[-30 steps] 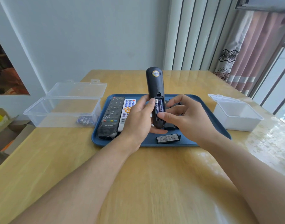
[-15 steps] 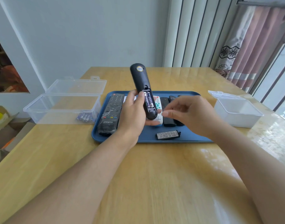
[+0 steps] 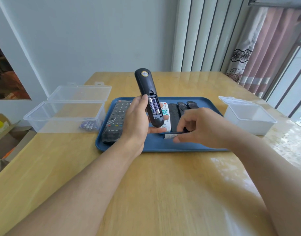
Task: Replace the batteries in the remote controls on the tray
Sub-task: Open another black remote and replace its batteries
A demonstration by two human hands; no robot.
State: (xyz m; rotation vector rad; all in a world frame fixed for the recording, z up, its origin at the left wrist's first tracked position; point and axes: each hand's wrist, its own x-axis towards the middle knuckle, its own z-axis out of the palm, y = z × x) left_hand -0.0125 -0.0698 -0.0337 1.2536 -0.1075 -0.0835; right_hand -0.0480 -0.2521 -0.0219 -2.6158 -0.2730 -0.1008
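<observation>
Black remote [image 3: 147, 92] in L hand [image 3: 137, 123].

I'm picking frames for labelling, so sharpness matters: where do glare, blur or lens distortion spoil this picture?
Head view: window glare washes out the table at right; the right hand and the battery cover it reaches are motion-smeared; the held remote and its batteries stay sharp; wide-angle bending shows at the edges.

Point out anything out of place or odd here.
Only the black remote in the left hand: its battery bay is uncovered, two batteries exposed. Its loose cover lies on the blue tray, under the right hand.
</observation>
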